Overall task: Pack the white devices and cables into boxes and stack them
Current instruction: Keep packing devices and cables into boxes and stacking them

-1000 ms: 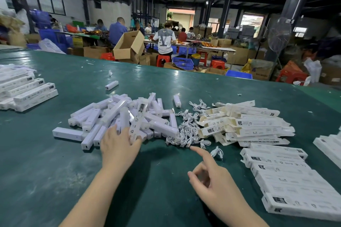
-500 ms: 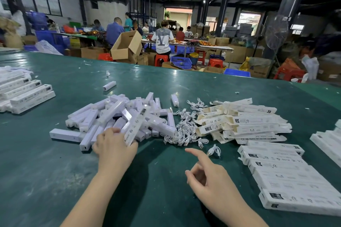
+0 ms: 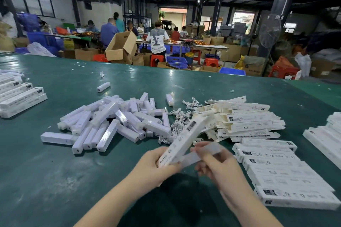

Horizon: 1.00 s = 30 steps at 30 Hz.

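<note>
Holding a long white box [image 3: 181, 142] up over the green table [image 3: 55, 180], the left hand [image 3: 151, 167] has its fingers curled round the box's near end, where the printed letters show. The box tilts up and away to the right, its far end above the tangle of white cables [image 3: 177, 125]. The right hand [image 3: 219, 166] pinches a blurred white strip [image 3: 201, 153], which looks like the box's open end flap, just beside the left hand; its fingers are bent on it, though the blur hides exactly how.

On the table to the left of the hands lies a loose heap of white devices [image 3: 114, 121], long bars piled across one another, with two stray ones [image 3: 103, 86] lying apart farther back. The cables sit between that heap and a pile of empty boxes [image 3: 245, 121] with open flaps. Nearer, on the right, a row of packed boxes [image 3: 280, 171] lies side by side, running toward the table's near edge. More white boxes [image 3: 324, 134] lie at the far right edge, and another stack [image 3: 20, 97] sits at the far left.

Beyond the table, people [image 3: 156, 40] sit at other long tables among brown cartons [image 3: 121, 46], blue crates and red stools.
</note>
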### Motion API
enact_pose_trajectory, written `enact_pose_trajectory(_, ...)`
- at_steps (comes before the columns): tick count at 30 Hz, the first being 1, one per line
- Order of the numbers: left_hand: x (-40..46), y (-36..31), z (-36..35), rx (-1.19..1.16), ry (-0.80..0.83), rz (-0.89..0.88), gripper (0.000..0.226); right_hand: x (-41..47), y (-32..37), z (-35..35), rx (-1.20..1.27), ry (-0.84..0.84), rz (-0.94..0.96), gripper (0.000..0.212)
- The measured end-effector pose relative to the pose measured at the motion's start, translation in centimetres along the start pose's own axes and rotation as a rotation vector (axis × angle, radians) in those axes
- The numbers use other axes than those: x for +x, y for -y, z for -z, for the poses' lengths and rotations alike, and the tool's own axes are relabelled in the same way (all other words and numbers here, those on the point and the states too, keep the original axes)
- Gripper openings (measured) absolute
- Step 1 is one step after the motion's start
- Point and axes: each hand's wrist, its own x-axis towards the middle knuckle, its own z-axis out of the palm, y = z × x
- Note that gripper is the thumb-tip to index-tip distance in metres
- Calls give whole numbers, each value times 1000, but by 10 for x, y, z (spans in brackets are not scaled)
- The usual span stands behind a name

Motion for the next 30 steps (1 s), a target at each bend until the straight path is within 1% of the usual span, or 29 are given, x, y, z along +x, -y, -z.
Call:
enact_pose_trajectory(1,2,3,1,82,-125,-21,20,2,3,3,8,-62,47,34)
enact_pose_trajectory(2,3,4,3,218,-225,-39,14,4,7,7,39,-126,91,37)
enact_pose_trajectory(3,3,5,7,390,-286,-46,18,6,11,10,100,-175,134,35)
enact_pose_trajectory(4,3,7,12,546,-313,-42,25,7,15,14,183,-211,175,28)
enact_pose_trajectory(5,4,9,16,650,-329,-44,31,8,18,17,269,-234,218,18)
enact_pose_trajectory(6,4,10,19,693,-344,-52,36,8,21,19,339,-259,251,11)
enact_pose_trajectory(9,5,15,23,684,-388,-136,42,7,25,19,403,-313,293,20)
enact_pose_trajectory(11,5,15,22,680,-384,-199,36,4,25,17,399,-322,318,23)
enact_pose_trajectory(13,5,15,20,701,-372,-222,27,3,25,15,345,-320,341,25)
enact_pose_trajectory(16,5,17,18,676,-372,-203,23,3,21,12,204,-307,383,26)
enact_pose_trajectory(21,7,20,18,685,-380,-116,28,2,17,11,78,-281,444,30)
enact_pose_trajectory(24,8,20,18,704,-387,-88,31,5,13,15,46,-285,418,28)
enact_pose_trajectory(27,7,20,20,720,-354,-98,26,8,11,19,-27,-256,358,27)
enact_pose_trajectory(30,7,21,21,746,-327,-115,25,10,12,24,-121,-231,316,32)
